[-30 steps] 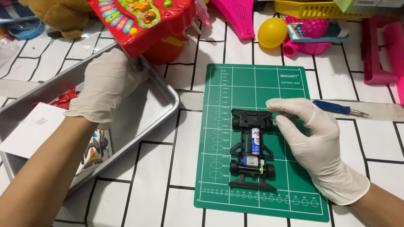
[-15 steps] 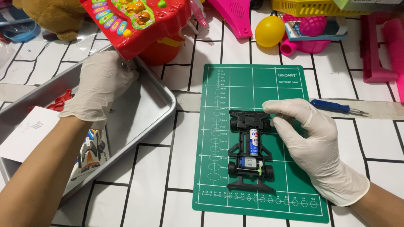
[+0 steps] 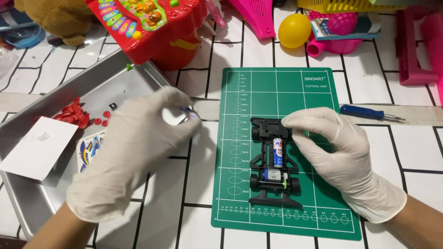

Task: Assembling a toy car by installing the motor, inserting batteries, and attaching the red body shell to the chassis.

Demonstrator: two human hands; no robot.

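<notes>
White tiles with dark grout cover the worktop, and a green cutting mat lies at its middle as the landmark for everything else. Far left of the mat sits a metal tray holding a white card, a sticker sheet and small red plastic parts. Between tray and mat hovers the left hand, gloved, its fingertips pinched narrowly on a tiny shiny piece; what that piece is cannot be told. On the mat itself lies a black toy car chassis, lengthwise, with a battery and a small motor seated in it. The right hand, also gloved, rests over the mat's right half, thumb and forefinger closed lightly on the chassis's upper end. The chassis looks light, thin and stiff, likely brittle at its clips, so its side rails seem the safest hold. Right of the mat lies a blue screwdriver. Beyond the mat's top edge stand a red toy keyboard, a yellow ball and pink plastic toys.
</notes>
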